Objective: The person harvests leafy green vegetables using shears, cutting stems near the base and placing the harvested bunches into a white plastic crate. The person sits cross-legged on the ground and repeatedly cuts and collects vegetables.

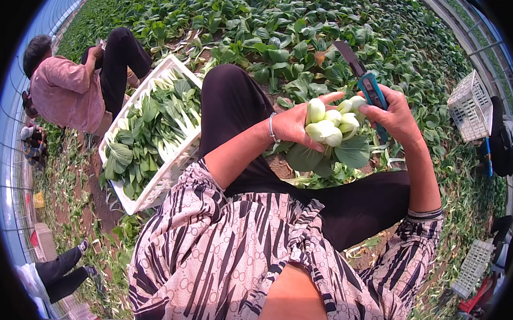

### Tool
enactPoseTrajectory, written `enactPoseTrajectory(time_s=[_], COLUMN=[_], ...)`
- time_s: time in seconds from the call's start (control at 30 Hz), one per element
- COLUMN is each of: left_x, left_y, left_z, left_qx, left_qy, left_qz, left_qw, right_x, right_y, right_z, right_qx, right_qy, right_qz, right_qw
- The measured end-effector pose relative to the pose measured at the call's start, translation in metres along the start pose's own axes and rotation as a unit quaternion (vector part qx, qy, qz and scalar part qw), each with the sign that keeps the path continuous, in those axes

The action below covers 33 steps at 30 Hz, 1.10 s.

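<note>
My left hand (294,121), with a bracelet at its wrist, grips a bunch of bok choy (328,129). The pale, rounded stem bases face up towards me, and the dark green leaves hang below. My right hand (395,116) is closed around a knife (373,91) with a teal handle. Its dark blade points up and away to the left, clear of the bunch. The right thumb reaches the stem bases at the bunch's right side. Part of the handle is hidden behind the right hand.
Left of my raised knee stands a white plastic crate (168,162) filled with bok choy. A person (68,91) sits beyond it. Growing bok choy (262,36) covers the ground ahead. Another white crate (471,107) tilts at the far right. Loose leaves litter the soil.
</note>
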State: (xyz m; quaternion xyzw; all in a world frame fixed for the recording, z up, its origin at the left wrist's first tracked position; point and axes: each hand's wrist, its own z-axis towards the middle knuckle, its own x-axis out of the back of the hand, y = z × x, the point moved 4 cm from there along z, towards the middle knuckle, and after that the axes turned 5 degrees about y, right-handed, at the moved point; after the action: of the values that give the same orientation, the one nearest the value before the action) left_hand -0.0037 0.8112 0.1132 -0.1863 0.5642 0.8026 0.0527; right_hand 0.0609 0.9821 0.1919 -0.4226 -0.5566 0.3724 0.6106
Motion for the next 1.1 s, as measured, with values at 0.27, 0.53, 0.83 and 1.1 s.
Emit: enactPoseTrajectory(time_s=[0.27,0.53,0.83,1.1], left_x=[0.023,0.044,0.07,0.086], left_y=[-0.006,0.051,0.173,0.207], left_z=[-0.068,-0.102,-0.206,-0.361], left_qx=[0.027,-0.023,-0.123,0.063], left_qy=[0.089,0.203,0.344,0.223], left_qz=[0.106,0.118,0.306,0.803], left_qw=[0.99,0.972,0.879,0.549], right_x=[-0.054,-0.054,-0.072,-0.018], right_y=[0.003,0.014,0.05,0.104], right_z=[0.013,0.026,0.035,0.045], right_qx=[0.121,0.093,0.049,-0.042], right_qy=[0.078,0.047,0.055,0.208], right_qz=[-0.212,-0.024,0.077,0.13], right_qw=[0.967,0.994,0.994,0.969])
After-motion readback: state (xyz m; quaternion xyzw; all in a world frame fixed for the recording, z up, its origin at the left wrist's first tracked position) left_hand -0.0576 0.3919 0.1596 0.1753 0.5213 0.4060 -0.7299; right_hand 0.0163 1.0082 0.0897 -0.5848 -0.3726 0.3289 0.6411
